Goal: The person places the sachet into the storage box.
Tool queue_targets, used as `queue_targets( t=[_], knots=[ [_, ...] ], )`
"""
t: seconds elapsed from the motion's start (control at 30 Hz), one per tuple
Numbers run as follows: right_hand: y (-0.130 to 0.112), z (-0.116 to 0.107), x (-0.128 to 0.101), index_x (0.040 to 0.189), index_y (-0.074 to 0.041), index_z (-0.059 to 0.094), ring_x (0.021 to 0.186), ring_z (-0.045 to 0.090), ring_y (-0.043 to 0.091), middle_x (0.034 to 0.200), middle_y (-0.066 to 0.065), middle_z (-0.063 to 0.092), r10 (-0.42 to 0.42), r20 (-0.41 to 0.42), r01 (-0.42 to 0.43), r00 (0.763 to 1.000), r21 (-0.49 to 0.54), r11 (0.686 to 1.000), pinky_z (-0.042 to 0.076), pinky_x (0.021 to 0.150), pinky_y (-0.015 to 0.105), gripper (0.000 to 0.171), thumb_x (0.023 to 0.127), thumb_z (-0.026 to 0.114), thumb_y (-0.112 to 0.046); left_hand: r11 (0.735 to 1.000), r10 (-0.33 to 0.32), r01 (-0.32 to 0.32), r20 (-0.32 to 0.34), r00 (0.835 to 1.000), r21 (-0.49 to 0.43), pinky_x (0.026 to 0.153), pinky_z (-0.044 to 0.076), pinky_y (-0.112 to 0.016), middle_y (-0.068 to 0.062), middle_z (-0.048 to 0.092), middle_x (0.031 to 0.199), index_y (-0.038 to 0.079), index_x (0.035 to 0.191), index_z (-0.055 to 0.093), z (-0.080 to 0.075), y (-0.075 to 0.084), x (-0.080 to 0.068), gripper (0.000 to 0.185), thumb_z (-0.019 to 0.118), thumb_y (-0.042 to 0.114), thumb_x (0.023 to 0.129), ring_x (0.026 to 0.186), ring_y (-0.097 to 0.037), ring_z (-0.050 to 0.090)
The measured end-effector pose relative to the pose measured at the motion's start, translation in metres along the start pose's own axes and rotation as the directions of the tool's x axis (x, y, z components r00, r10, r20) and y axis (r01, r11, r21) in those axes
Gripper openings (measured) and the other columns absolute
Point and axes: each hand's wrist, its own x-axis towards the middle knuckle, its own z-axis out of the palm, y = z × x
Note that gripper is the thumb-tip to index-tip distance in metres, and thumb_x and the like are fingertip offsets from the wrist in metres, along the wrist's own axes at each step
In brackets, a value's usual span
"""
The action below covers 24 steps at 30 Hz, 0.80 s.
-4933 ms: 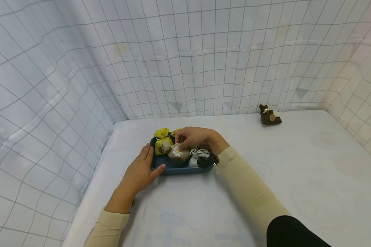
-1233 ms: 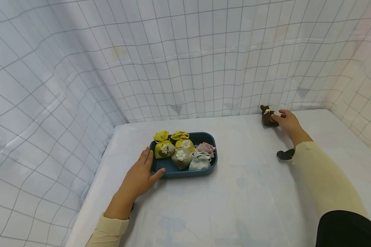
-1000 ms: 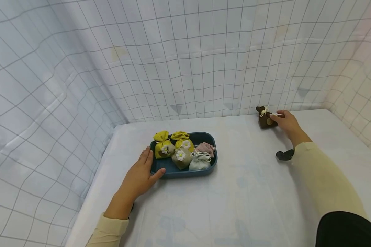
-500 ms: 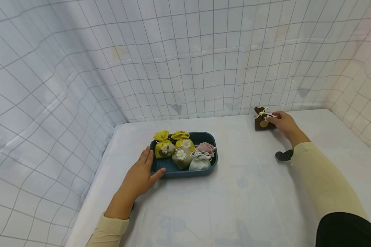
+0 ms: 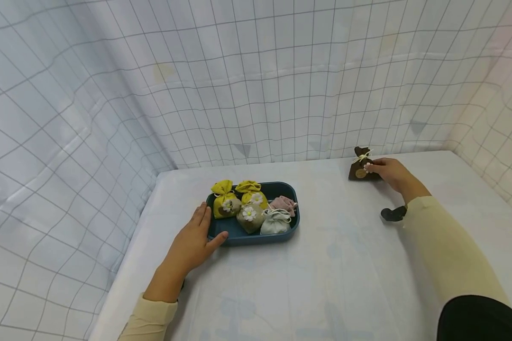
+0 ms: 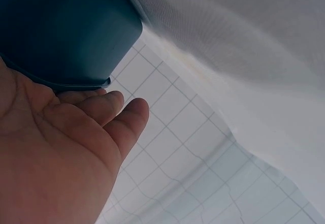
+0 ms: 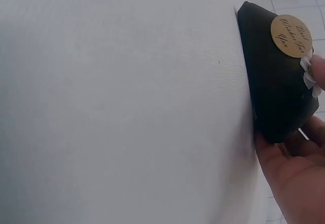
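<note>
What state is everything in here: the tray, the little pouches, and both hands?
Tray: on the table, holding five tied pouches.
Brown pouch: tied, outside the tray, far right.
Left hand: fingers straight, resting against the tray's left end.
Right hand: fingers pinching the brown pouch.

We see a small dark brown pouch (image 5: 361, 167) at the far right of the tabletop (image 5: 350, 265). It has a round gold tag, a white flower and a pale string bow at its neck. Our right hand (image 5: 390, 171) grips it.
</note>
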Motion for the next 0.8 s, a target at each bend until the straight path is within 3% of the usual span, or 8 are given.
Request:
queue_targets(
  t=[0.33,0.8],
  knots=[
    [0.003,0.002,-0.001,0.147,0.007,0.034,0.129,0.037,0.038,0.144,0.026,0.037,-0.048,-0.07,0.053,0.996,0.063,0.997,0.033,0.109,0.053,0.071,0.099,0.061,-0.038,1.0,0.004,-0.004,-0.007,1.0,-0.002,0.114,0.027,-0.056,-0.022,0.01,0.163,-0.007,0.155,0.018,0.0,0.0,0.0,0.1,0.043,0.069,0.096,0.148,-0.04,0.014],
    [-0.007,0.01,-0.008,0.141,0.005,0.041,0.124,0.039,0.038,0.143,0.025,0.039,-0.098,-0.098,0.101,0.99,0.033,0.994,0.037,0.102,0.05,0.065,0.097,0.065,-0.036,1.0,-0.001,0.001,-0.001,1.0,0.001,0.114,0.027,-0.056,-0.021,0.008,0.164,-0.007,0.155,0.017,0.0,0.0,0.0,0.099,0.044,0.068,0.096,0.149,-0.038,0.012]
  ],
)
